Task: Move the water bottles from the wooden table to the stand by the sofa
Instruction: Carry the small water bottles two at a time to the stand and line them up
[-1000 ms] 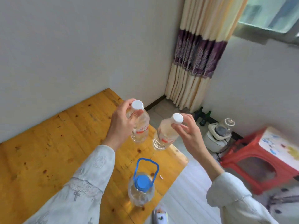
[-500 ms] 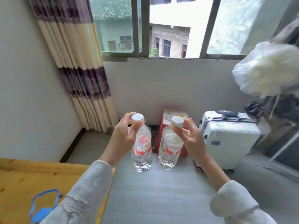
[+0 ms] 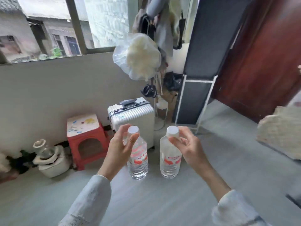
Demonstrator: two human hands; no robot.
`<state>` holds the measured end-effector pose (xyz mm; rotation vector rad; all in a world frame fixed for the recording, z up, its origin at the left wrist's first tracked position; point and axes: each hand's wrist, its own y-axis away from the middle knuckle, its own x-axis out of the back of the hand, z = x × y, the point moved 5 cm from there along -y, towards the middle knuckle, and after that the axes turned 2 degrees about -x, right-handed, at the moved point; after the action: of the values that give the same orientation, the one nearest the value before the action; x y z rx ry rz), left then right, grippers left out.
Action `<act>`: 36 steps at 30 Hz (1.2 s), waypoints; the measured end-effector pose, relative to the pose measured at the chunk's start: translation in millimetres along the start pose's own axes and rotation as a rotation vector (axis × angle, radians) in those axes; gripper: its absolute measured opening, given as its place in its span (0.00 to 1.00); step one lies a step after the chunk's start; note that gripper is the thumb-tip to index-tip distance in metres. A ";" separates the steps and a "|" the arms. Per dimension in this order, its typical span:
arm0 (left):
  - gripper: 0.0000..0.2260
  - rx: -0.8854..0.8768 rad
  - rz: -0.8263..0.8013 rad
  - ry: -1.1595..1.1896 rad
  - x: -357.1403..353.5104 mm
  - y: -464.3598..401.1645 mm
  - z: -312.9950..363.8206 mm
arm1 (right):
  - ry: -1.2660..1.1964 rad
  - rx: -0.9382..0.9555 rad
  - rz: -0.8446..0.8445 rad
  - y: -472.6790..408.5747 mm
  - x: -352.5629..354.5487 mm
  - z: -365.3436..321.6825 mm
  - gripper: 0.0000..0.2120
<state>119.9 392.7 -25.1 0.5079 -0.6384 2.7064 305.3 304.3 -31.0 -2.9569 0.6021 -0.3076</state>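
The table has dropped from view; left hand (image 3: 119, 148) and right hand (image 3: 189, 147) each pinch a bottle (image 3: 138, 159) neck, carrying toward the stand.

Grey floor (image 3: 146, 201) | red plastic stool (image 3: 85, 137) stands by the wall; white ribbed suitcase (image 3: 132, 119) upright just beside it | white appliance (image 3: 52, 162), possibly a kettle base, left of the stool; dark-panelled frame (image 3: 193, 101) near the suitcase
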 end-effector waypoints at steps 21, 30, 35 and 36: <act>0.08 -0.151 -0.786 0.339 -493.5 -228.1 96.0 | 0.107 -0.207 0.730 -104.1 406.7 128.6 0.11; 0.09 -0.148 -0.930 0.338 -656.6 -305.2 111.1 | 0.081 -0.263 0.878 -173.8 540.9 185.7 0.11; 0.07 -0.162 -0.954 0.339 -763.8 -359.2 124.8 | 0.105 -0.272 0.841 -226.9 638.3 224.2 0.09; 0.07 -0.165 -0.965 0.336 -785.2 -370.9 129.8 | 0.105 -0.269 0.838 -238.3 658.9 228.2 0.10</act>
<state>990.8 475.8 -99.0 0.2129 -0.3705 1.7470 1038.1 275.9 -102.7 -2.5941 1.9086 -0.3012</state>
